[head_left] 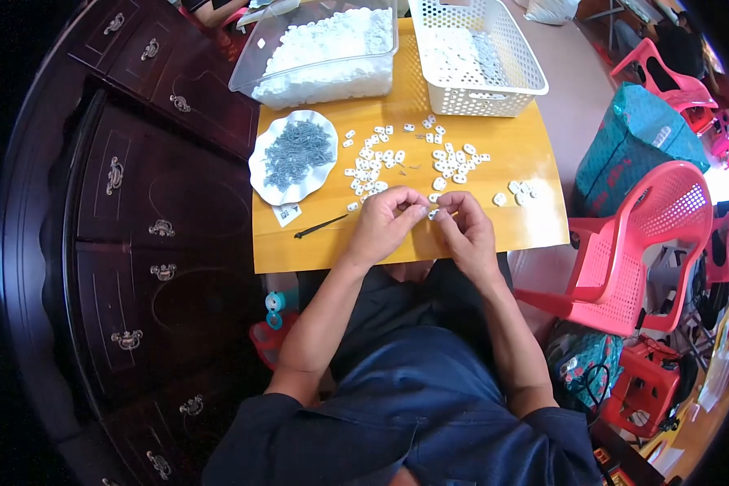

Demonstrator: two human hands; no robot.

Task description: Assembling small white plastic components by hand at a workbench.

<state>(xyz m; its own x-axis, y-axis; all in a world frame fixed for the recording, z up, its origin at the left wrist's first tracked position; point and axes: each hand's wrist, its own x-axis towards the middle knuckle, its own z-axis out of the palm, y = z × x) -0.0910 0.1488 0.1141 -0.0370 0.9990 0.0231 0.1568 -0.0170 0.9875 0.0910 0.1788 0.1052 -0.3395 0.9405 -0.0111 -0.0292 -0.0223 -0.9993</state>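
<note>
Close to the table's near edge, my two hands meet at their fingertips. My right hand [470, 236] pinches a small white plastic piece [432, 215] between thumb and fingers. Thumb and forefinger of my left hand [387, 223] are pressed together right beside that piece; whatever they hold is too small to make out. Beyond the hands lie loose white two-holed plastic pieces [368, 164] and another scattered group [455, 162]. A few tiny grey metal pins [414, 167] rest between these groups. A smaller cluster of white pieces [524, 193] lies to the right.
A white wavy-rimmed plate [259, 174] holds grey metal pins. Behind stand a clear bin [316, 81] of white parts and a white perforated basket [486, 101]. A thin black tool [320, 226] lies at left. Dark drawers [162, 162] flank the table; a pink chair [624, 267] stands right.
</note>
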